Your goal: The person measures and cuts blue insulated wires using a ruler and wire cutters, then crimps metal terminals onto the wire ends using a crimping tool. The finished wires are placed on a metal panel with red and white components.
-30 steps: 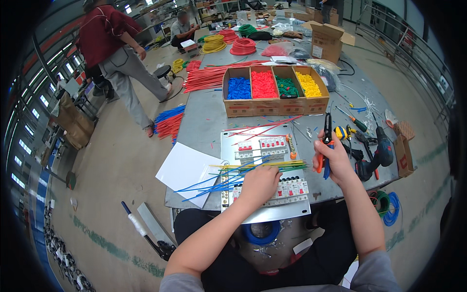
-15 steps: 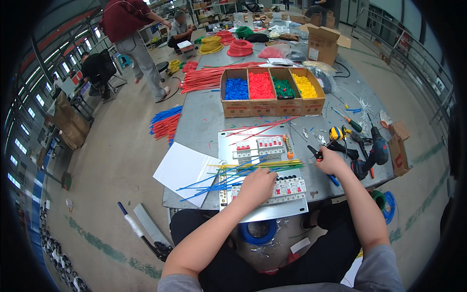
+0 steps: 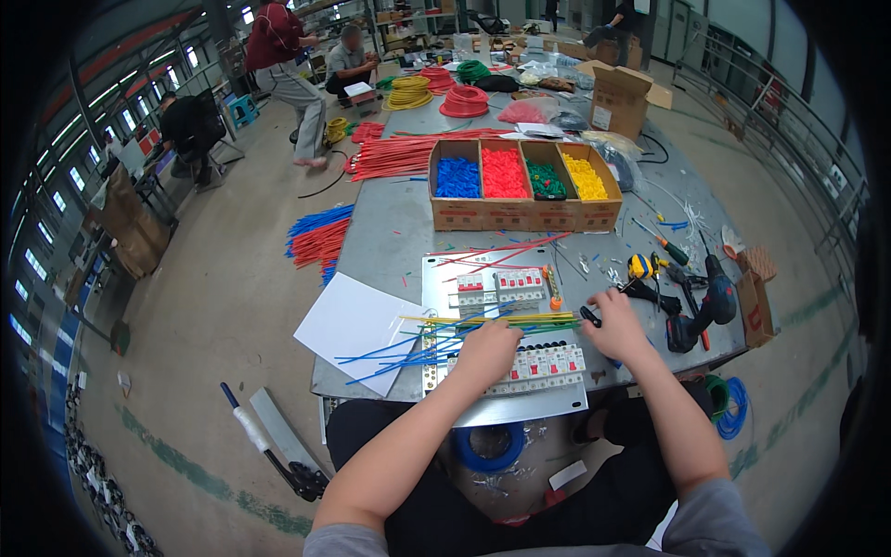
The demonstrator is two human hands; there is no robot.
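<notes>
My left hand (image 3: 489, 355) is closed on a loose bunch of blue, yellow and green wires (image 3: 445, 336), just above the lower row of circuit breakers (image 3: 546, 364). The fingertips are partly hidden. My right hand (image 3: 616, 327) grips pliers (image 3: 590, 317) with a dark head; blue shows on the handle below the palm. The dark head is close to the right ends of the wires. Under the wires lies a metal mounting plate (image 3: 515, 408) carrying the breakers, a smaller upper row of breakers (image 3: 518, 281) and a brass terminal strip (image 3: 430, 362).
Behind the plate stands a cardboard box (image 3: 526, 218) of blue, red, green and yellow caps. White paper (image 3: 348, 320) lies left. A cordless drill (image 3: 710, 302), screwdriver (image 3: 670, 246) and yellow tape measure (image 3: 640, 266) are at right. Red wires (image 3: 404, 160) lie far left. A person (image 3: 283, 70) walks beyond.
My right hand has come slightly left with the pliers, closer to the wire ends. My left hand stays on the wires. The view shifted slightly, and the walking person has moved farther off.
</notes>
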